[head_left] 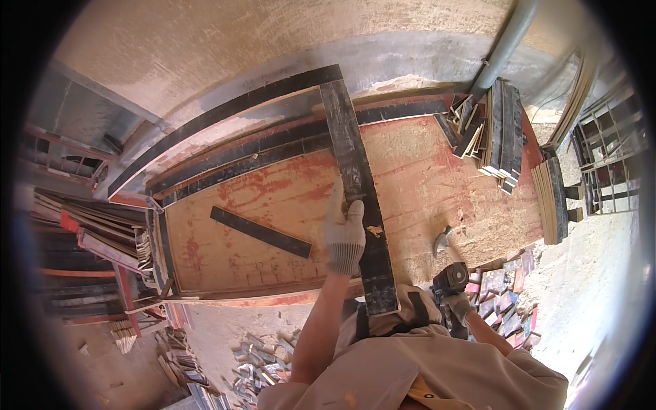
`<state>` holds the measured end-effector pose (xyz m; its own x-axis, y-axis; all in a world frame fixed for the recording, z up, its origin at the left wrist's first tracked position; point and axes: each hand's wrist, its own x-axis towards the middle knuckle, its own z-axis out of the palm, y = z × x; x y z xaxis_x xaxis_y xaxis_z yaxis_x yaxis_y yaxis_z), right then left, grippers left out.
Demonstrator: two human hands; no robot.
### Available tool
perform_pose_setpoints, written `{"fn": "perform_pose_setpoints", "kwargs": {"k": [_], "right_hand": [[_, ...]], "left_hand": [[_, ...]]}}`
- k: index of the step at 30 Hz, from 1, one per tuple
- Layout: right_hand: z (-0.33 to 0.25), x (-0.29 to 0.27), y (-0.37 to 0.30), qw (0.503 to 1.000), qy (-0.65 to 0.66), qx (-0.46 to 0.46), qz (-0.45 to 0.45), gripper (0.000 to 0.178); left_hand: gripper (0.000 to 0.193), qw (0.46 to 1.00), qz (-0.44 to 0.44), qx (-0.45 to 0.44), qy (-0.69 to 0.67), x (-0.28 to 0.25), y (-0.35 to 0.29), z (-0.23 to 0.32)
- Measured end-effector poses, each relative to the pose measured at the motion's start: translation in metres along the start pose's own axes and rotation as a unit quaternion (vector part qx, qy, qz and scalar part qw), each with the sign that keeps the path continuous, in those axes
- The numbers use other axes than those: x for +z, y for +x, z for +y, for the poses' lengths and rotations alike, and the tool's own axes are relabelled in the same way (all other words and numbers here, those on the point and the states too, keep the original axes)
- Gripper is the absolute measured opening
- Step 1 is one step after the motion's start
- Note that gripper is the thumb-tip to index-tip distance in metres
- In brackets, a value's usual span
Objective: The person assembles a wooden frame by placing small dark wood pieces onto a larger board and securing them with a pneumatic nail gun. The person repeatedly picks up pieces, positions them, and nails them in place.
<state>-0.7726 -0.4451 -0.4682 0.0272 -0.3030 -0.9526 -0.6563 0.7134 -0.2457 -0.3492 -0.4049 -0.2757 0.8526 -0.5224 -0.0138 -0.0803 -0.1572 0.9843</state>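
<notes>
A long black-faced plank [359, 171] reaches across the bench toward my body. My left hand [345, 236], in a pale knitted glove, holds its left edge, with the thumb on top and a finger stretched along the side. At the far end the plank meets another long black strip [232, 109] that runs left along the wall. Low on the right, my gloved right hand [459, 307] is closed around a black power tool [452, 279]; its exact kind is unclear. A claw hammer [444, 242] lies on the bench just beyond the tool, its handle partly hidden.
The wooden bench top [417, 178] is stained red. A short black strip [262, 232] lies on its left half. Stacked strips [502, 133] stand at the back right near a grey pipe [506, 44]. Offcuts [502, 294] cover the floor; more boards [102, 232] are piled left.
</notes>
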Motion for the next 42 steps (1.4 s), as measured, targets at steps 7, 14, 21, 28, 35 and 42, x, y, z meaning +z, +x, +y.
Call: {"fn": "perform_pose_setpoints", "kwargs": {"k": [7, 14, 21, 28, 35, 42], "right_hand": [[-0.043, 0.003, -0.028, 0.998, 0.001, -0.069, 0.011, 0.017], [-0.115, 0.004, -0.061, 0.997, -0.004, -0.075, -0.007, 0.008], [-0.196, 0.004, -0.080, 0.989, 0.022, -0.145, -0.033, 0.015], [-0.342, 0.018, -0.134, 0.947, 0.038, -0.285, -0.142, 0.005], [-0.501, 0.068, -0.216, 0.892, -0.061, -0.426, -0.135, 0.013], [-0.565, 0.118, -0.244, 0.855, -0.166, -0.477, -0.118, 0.013]], "left_hand": [[0.056, 1.000, 0.001, -0.003, -0.002, -0.001, -0.001, 0.002], [0.053, 0.996, 0.011, 0.018, -0.090, 0.006, 0.000, 0.000], [0.051, 0.986, -0.012, -0.093, -0.138, 0.002, 0.003, 0.005], [0.050, 0.994, 0.000, -0.057, -0.094, 0.004, 0.003, 0.005], [0.051, 0.995, 0.006, -0.058, -0.083, 0.005, 0.006, -0.001], [0.053, 0.997, -0.003, -0.078, -0.026, 0.001, 0.004, 0.013]]}}
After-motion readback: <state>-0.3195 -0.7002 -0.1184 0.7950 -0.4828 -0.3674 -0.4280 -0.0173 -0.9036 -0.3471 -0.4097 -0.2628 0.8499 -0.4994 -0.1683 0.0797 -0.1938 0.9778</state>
